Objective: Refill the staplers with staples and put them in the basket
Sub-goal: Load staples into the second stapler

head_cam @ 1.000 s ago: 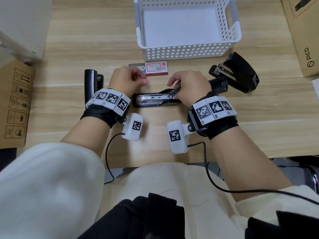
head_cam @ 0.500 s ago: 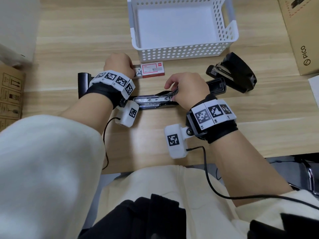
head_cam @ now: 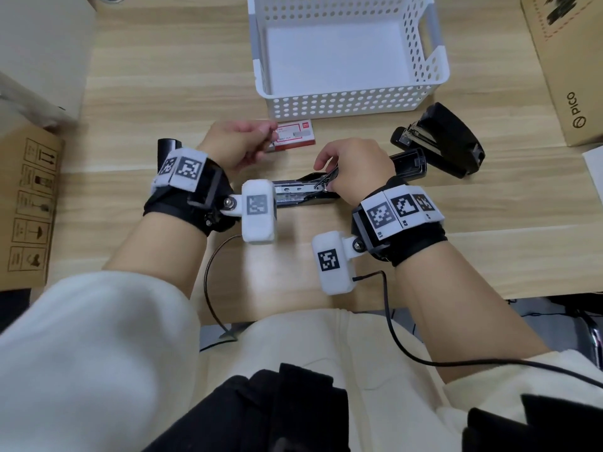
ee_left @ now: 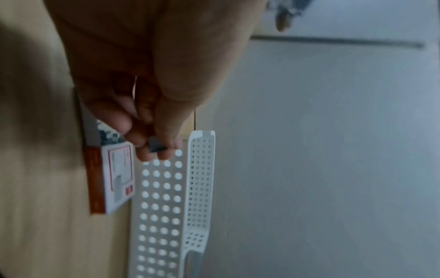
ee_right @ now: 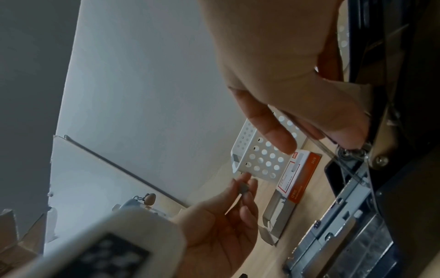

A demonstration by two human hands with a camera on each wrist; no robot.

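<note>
basket (head_cam: 346, 99), white and perforated, sits at the far side of the desk (head_cam: 163, 93). near it i see the opened stapler (head_cam: 303, 194) lying flat under my right hand (head_cam: 355, 168), whose fingers hold its raised top arm back. two other black staplers lie to the right (head_cam: 443, 138) and left (head_cam: 166, 148). the staple box (head_cam: 298, 133) lies just before the basket. my left hand (head_cam: 235, 145) pinches a small grey strip of staples (ee_left: 157, 145).

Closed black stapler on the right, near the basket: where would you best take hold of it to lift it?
Grip the black stapler across its long sides at mid-body, coming from above. It lies closed on the table with both flanks free, its metal nose pointing toward the open stapler.
</note>
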